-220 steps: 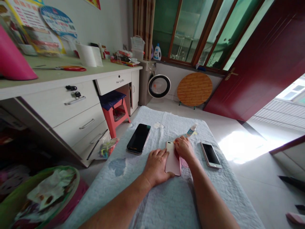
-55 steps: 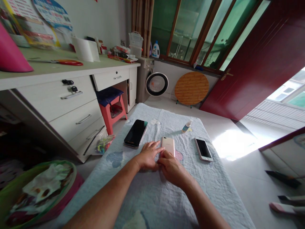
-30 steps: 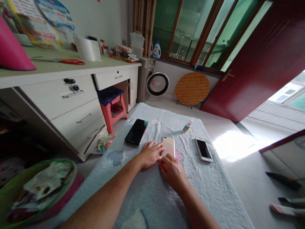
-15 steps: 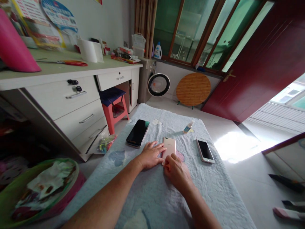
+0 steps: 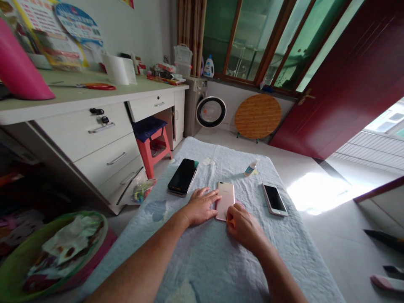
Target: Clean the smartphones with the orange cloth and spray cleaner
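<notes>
A pink-gold smartphone (image 5: pixel 225 198) lies back up on the cloth-covered table (image 5: pixel 208 256). My left hand (image 5: pixel 202 206) rests flat at its left side, fingers spread, fingertips touching the phone's edge. Curled over the phone's lower right corner is my right hand (image 5: pixel 241 223), fingers pressed together; a small orange bit shows there, but what they hold is hidden. Left of my hands sits a black smartphone (image 5: pixel 183 176), seemingly stacked on another. On the right, a white-framed smartphone (image 5: pixel 274 200) lies screen up. Beyond it stands a small spray bottle (image 5: pixel 251 168).
A bin (image 5: pixel 104 235) with used tissues stands at the lower left. Along the left runs a white desk (image 5: pixel 85 134) with scissors (image 5: pixel 94 86) and a paper roll (image 5: pixel 118 69) on top. A red stool (image 5: pixel 154 147) and a washing machine (image 5: pixel 194 105) are farther back.
My right hand has slid right along the phone's lower end, from the lower left corner to the lower right, uncovering the bottom edge. My left hand stays in place.
</notes>
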Demonstrator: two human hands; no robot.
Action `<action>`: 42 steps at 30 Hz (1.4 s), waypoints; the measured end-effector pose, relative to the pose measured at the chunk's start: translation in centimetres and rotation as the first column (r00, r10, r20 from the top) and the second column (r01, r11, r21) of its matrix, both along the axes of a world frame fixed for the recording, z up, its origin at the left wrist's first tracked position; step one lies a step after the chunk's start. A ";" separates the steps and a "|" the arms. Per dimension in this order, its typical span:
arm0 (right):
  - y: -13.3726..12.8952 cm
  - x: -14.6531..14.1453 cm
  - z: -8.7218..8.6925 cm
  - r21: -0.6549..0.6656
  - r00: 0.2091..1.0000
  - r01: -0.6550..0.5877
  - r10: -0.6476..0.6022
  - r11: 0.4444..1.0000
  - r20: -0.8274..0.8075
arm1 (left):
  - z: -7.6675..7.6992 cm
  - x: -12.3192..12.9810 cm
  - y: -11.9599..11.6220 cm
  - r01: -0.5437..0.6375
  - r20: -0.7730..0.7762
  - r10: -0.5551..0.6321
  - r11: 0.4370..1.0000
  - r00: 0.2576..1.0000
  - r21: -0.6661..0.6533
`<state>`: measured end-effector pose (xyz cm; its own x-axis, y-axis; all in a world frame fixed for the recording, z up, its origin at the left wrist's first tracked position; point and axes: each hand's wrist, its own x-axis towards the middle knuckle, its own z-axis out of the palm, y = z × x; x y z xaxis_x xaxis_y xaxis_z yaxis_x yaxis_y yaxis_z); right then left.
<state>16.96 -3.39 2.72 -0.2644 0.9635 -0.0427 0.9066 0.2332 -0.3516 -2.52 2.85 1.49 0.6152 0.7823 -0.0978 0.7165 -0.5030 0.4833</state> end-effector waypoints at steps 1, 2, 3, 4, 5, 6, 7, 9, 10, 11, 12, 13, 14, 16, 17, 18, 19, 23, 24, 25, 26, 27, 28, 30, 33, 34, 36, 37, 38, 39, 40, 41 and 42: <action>0.1 0.2 0.0 -0.004 1.000 -0.010 0.010 1.000 -0.006 | 0.0 0.0 0.0 -0.002 0.002 0.002 1.000 1.000 0.001; 0.2 0.3 0.0 -0.009 1.000 -0.023 0.023 1.000 -0.012 | -0.1 0.0 0.0 -0.003 0.004 0.003 1.000 1.000 0.001; 0.3 0.5 0.0 -0.015 0.999 -0.037 0.037 0.999 -0.019 | -0.1 0.1 0.0 -0.005 0.006 0.005 1.000 1.000 0.000; 0.4 0.6 0.1 -0.021 0.998 -0.052 0.052 0.998 -0.029 | -0.2 0.1 0.0 -0.008 0.006 0.008 1.000 1.000 -0.002; 0.5 0.8 0.1 -0.027 0.997 -0.069 0.068 0.997 -0.040 | -0.2 0.2 0.0 -0.010 0.006 0.010 1.000 1.000 -0.005; 0.6 0.9 0.1 -0.033 0.995 -0.086 0.085 0.996 -0.053 | -0.2 0.2 0.0 -0.013 0.006 0.013 1.000 1.000 -0.008; 0.7 1.0 0.2 -0.038 0.993 -0.101 0.098 0.994 -0.066 | -0.1 0.2 0.0 -0.016 0.007 0.016 1.000 1.000 -0.012; 0.9 1.2 0.3 -0.044 0.989 -0.121 0.117 0.992 -0.090 | -0.1 0.2 0.0 -0.020 0.010 0.020 1.000 1.000 -0.017; 1.0 1.3 0.4 -0.045 0.987 -0.129 0.124 0.991 -0.100 | -0.1 0.2 0.0 -0.020 0.012 0.020 1.000 1.000 -0.017; 1.0 1.3 0.4 -0.045 0.985 -0.136 0.131 0.990 -0.108 | -0.1 0.2 0.0 -0.021 0.013 0.021 1.000 1.000 -0.017; 1.1 1.4 0.4 -0.045 0.984 -0.143 0.137 0.989 -0.116 | -0.1 0.2 -0.1 -0.021 0.014 0.022 1.000 1.000 -0.017; 1.1 1.5 0.4 -0.045 0.982 -0.150 0.144 0.988 -0.124 | -0.1 0.2 -0.1 -0.022 0.014 0.022 1.000 1.000 -0.018; 1.2 1.6 0.4 -0.047 0.979 -0.159 0.151 0.986 -0.133 | -0.1 0.2 -0.1 -0.023 0.014 0.023 1.000 1.000 -0.020; 1.3 1.7 0.4 -0.053 0.975 -0.175 0.165 0.983 -0.151 | 0.1 0.2 -0.1 -0.025 0.010 0.026 0.999 1.000 -0.026; 1.4 1.8 0.3 -0.055 0.973 -0.180 0.170 0.982 -0.159 | 0.1 0.3 -0.1 -0.026 0.008 0.026 0.999 1.000 -0.029; 1.5 1.9 0.3 -0.057 0.971 -0.184 0.173 0.981 -0.165 | 0.2 0.3 -0.1 -0.028 0.006 0.028 0.999 1.000 -0.033; 1.6 1.9 0.3 -0.058 0.970 -0.187 0.175 0.981 -0.168 | 0.3 0.3 -0.1 -0.030 0.003 0.030 0.999 1.000 -0.035; 1.9 1.9 0.3 -0.071 0.968 -0.194 0.180 0.978 -0.172 | 0.3 0.4 0.0 -0.034 0.005 0.034 0.999 0.999 -0.042; 1.9 2.0 0.4 -0.076 0.967 -0.200 0.184 0.977 -0.176 | 0.2 0.4 0.0 -0.034 0.007 0.034 0.999 0.999 -0.043; 1.9 2.0 0.4 -0.083 0.965 -0.207 0.189 0.975 -0.180 | 0.2 0.4 0.0 -0.033 0.010 0.034 0.999 0.999 -0.044; 1.9 2.2 0.5 -0.090 0.964 -0.212 0.194 0.973 -0.182 | 0.1 0.3 0.0 -0.032 0.013 0.033 0.998 0.999 -0.045; 1.9 2.4 0.6 -0.099 0.964 -0.214 0.194 0.972 -0.182 | 0.1 0.3 0.0 -0.030 0.016 0.031 0.999 0.999 -0.045; 2.0 2.6 0.7 -0.108 0.965 -0.211 0.190 0.972 -0.178 | 0.1 0.3 0.0 -0.027 0.019 0.028 0.999 0.999 -0.047; 2.1 3.2 0.9 -0.114 0.970 -0.193 0.172 0.975 -0.172 | 0.1 0.3 -0.1 -0.017 0.025 0.018 0.998 1.000 -0.054; 2.5 3.7 0.9 -0.033 0.969 -0.112 0.102 0.993 -0.224 | 0.1 0.3 -0.3 -0.011 0.032 0.013 0.999 0.999 -0.046; 2.7 3.6 0.8 0.024 0.962 -0.064 0.068 0.998 -0.264 | 0.1 0.4 -0.4 -0.016 0.031 0.017 0.999 0.999 -0.038; 2.9 3.2 0.4 0.143 0.936 0.044 0.009 0.989 -0.351 | -0.1 0.5 -0.6 -0.042 0.030 0.043 0.999 0.999 -0.015; 2.9 2.8 0.2 0.186 0.925 0.081 -0.004 0.979 -0.381 | -0.3 0.6 -0.6 -0.060 0.030 0.060 0.998 0.998 -0.004; 2.9 2.4 0.0 0.212 0.919 0.095 -0.004 0.973 -0.394 | -0.4 0.6 -0.7 -0.076 0.030 0.076 0.997 0.997 0.008; 2.9 1.9 -0.3 0.223 0.921 0.088 0.006 0.971 -0.391 | -0.5 0.7 -0.7 -0.088 0.033 0.087 0.996 0.996 0.020; 2.9 1.5 -0.5 0.223 0.927 0.069 0.020 0.972 -0.375 | -0.6 0.8 -0.7 -0.095 0.035 0.094 0.995 0.995 0.031; 2.9 1.2 -0.6 0.220 0.936 0.051 0.030 0.974 -0.351 | -0.7 0.8 -0.7 -0.099 0.035 0.098 0.994 0.995 0.041; 2.9 1.0 -0.8 0.216 0.946 0.039 0.034 0.976 -0.323 | -0.7 0.8 -0.7 -0.098 0.031 0.097 0.994 0.995 0.047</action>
<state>17.93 -0.53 1.96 -0.2267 0.9404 0.2536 0.7532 0.3343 -0.5665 -1.70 2.17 0.74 0.5379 0.8420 -0.0419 0.7493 -0.4548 0.4813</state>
